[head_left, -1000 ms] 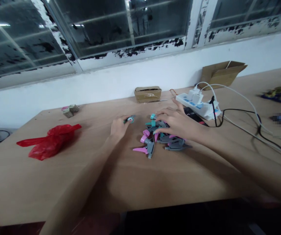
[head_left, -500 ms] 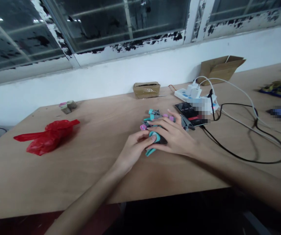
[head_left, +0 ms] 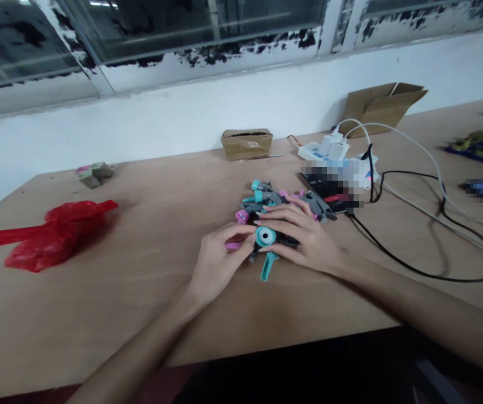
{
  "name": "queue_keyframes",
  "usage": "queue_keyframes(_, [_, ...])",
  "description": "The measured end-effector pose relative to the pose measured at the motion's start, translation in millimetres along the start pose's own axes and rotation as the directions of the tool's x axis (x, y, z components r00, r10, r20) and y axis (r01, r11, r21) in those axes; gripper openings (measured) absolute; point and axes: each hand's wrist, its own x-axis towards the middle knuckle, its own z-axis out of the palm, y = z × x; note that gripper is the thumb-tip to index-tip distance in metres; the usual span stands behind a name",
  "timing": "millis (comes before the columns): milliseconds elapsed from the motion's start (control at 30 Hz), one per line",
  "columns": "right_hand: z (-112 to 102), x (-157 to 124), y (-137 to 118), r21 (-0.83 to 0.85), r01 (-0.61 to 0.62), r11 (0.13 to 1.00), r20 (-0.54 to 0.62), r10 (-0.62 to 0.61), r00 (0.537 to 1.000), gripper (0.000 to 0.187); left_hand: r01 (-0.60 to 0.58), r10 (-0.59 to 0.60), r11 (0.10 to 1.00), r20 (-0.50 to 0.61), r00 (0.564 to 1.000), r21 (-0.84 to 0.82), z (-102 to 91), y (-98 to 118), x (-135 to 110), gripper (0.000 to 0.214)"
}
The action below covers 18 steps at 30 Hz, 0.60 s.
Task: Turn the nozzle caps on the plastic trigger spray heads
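A plastic piece with a round teal end (head_left: 265, 236), white ring and dark hole in its middle, faces up between my hands; a dark body and a teal lever show beside it. My left hand (head_left: 218, 258) pinches the left edge of the round end with thumb and forefinger. From the right, my right hand (head_left: 308, 238) has thumb and forefinger around the dark body, its other fingers lying over a heap of similar grey, teal and pink plastic pieces (head_left: 272, 196). A pink part (head_left: 233, 246) shows by my left fingers. The fingers hide much of the heap.
A red plastic bag (head_left: 56, 233) lies left, with small greyish blocks (head_left: 93, 174) behind it. A phone (head_left: 327, 188) with a black cable sits right of the heap. Behind are a small cardboard box (head_left: 247, 145), a power strip (head_left: 314, 151) and an open carton (head_left: 384, 109).
The round teal end has turned to face up, and its lever now points toward the table's front edge. My left thumb has moved off its middle to its side. The view has shifted slightly.
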Motion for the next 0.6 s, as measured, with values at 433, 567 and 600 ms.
queue_keyframes(433, [4.2,-9.9,0.6,0.045,0.049,0.998,0.132,-0.054,0.990,0.038,-0.106,0.056,0.958,0.189,0.980,0.266,-3.0,-4.7,9.5,0.013])
queue_keyframes(567, [6.3,-12.1,1.4,0.103,0.046,0.994,0.150,-0.062,0.987,0.036,-0.234,0.157,0.862,0.202,0.967,0.450,-5.2,-9.7,12.6,0.013])
queue_keyframes(600, [6.3,-12.4,1.5,0.115,0.041,0.993,0.143,-0.057,0.988,0.036,-0.273,0.194,0.838,0.209,0.959,0.473,-5.6,-10.4,12.9,0.014])
